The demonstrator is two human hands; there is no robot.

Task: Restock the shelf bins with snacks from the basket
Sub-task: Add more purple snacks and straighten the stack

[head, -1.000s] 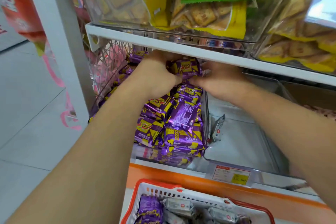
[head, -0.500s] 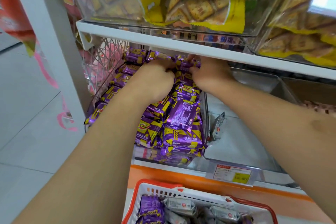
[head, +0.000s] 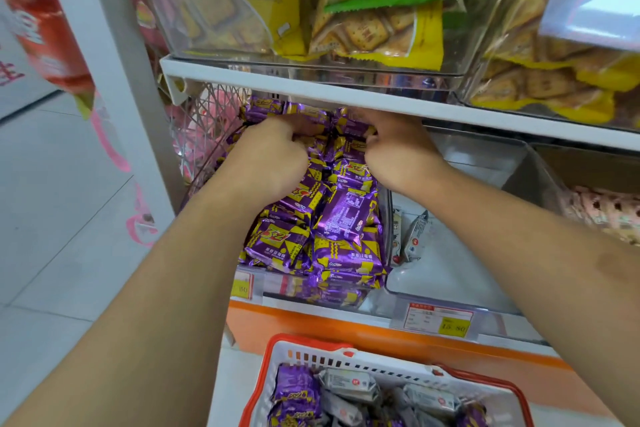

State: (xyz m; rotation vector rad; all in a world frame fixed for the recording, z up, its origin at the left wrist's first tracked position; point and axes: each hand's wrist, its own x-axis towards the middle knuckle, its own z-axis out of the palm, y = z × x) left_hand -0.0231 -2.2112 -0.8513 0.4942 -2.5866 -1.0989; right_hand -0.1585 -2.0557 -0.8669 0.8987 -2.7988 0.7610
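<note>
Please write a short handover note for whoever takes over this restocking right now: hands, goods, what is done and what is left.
Left hand and right hand: both deep in the left bin, fingers curled on purple snack packs at the back of the pile, under the shelf edge.
Done: the left bin is heaped with purple packs.
Left: the basket below holds more purple packs and silver packs. The middle bin is almost bare, with only a few silver packs at its left wall; it probably needs filling next.
</note>
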